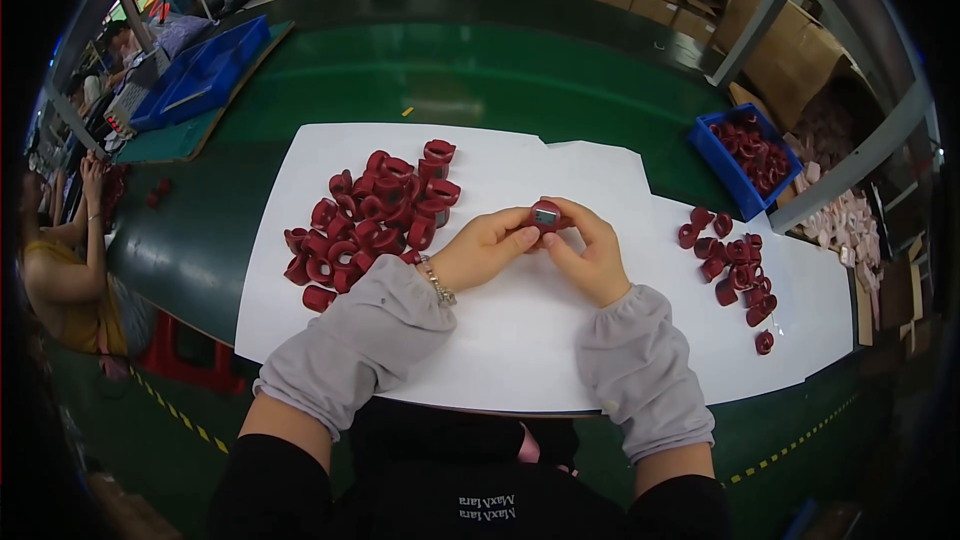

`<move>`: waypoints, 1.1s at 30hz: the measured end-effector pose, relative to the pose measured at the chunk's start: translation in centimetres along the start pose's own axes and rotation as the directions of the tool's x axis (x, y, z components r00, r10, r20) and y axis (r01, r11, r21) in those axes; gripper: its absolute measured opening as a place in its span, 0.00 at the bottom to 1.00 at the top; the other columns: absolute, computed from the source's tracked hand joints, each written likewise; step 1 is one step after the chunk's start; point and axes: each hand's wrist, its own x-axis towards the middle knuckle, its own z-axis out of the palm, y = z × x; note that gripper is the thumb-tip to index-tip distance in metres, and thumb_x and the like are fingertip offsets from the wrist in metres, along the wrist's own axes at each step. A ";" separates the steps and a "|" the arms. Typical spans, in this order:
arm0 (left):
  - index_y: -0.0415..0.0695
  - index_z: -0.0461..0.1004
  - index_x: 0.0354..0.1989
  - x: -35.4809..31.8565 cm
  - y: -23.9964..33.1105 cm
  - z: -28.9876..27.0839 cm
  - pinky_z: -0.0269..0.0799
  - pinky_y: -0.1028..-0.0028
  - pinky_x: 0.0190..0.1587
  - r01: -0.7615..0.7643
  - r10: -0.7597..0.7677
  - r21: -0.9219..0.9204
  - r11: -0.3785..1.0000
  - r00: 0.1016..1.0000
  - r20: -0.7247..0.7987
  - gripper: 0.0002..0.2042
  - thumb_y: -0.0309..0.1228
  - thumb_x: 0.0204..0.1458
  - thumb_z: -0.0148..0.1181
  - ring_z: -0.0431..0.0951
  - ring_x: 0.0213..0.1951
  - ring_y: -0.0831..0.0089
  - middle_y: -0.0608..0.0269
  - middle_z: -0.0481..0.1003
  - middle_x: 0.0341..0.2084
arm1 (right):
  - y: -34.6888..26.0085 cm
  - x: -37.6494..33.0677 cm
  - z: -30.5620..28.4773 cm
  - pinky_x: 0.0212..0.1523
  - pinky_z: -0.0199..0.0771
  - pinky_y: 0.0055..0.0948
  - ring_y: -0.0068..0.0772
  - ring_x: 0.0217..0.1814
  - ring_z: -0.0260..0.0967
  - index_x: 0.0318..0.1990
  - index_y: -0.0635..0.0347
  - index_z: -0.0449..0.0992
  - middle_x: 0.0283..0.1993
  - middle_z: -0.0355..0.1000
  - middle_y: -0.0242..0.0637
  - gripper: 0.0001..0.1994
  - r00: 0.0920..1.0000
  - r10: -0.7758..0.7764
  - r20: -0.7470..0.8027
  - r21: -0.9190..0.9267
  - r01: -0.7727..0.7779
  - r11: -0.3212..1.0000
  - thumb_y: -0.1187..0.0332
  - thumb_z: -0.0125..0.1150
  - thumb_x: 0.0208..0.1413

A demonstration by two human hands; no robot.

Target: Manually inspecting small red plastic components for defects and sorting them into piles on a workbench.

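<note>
A small dark-red ring-shaped piece with a grey rectangular face [545, 216] is held up over the white paper. My left hand [490, 246] pinches it from the left, fingers closed around its edge. From the other side my right hand [592, 252] grips the same piece with thumb and fingers. Its grey face is turned up between the fingertips, and its lower part is hidden by them. To the left of my left hand lies a large heap of similar red ring-shaped pieces [372, 208].
A smaller group of red pieces [738, 262] lies on the white paper [500, 360] at the right. Beyond it stands a blue bin [722, 166] filled with more. A metal post [855, 165] rises at the right. Another person [75, 275] sits at the far left, near a blue tray [205, 80].
</note>
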 end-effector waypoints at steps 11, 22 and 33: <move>0.35 0.62 0.58 0.0 -0.1 0.0 0.66 0.72 0.56 0.009 -0.009 0.000 1.000 1.000 -0.012 0.18 0.30 0.62 0.44 0.70 0.52 0.73 0.59 0.69 0.51 | 0.0 0.0 0.1 0.50 0.70 0.29 0.31 0.45 0.71 0.49 0.66 0.71 0.44 0.73 0.40 0.18 1.000 0.031 -0.003 -0.018 -0.031 0.999 0.77 0.57 0.47; 0.36 0.61 0.59 0.1 0.2 -0.1 0.66 0.72 0.57 0.040 -0.040 -0.048 0.998 0.999 -0.007 0.19 0.33 0.64 0.41 0.70 0.52 0.72 0.59 0.68 0.52 | -0.2 0.1 0.6 0.49 0.71 0.29 0.33 0.46 0.71 0.51 0.64 0.70 0.46 0.73 0.40 0.21 1.000 0.011 -0.025 -0.034 -0.012 0.999 0.76 0.61 0.47; 0.36 0.61 0.59 0.1 0.5 0.2 0.67 0.72 0.56 0.029 -0.028 -0.074 0.997 1.000 0.015 0.19 0.34 0.64 0.42 0.71 0.52 0.72 0.58 0.68 0.52 | 0.3 0.0 0.5 0.46 0.72 0.27 0.32 0.42 0.72 0.50 0.63 0.70 0.44 0.73 0.39 0.21 0.999 -0.012 -0.038 -0.101 0.008 0.995 0.76 0.64 0.45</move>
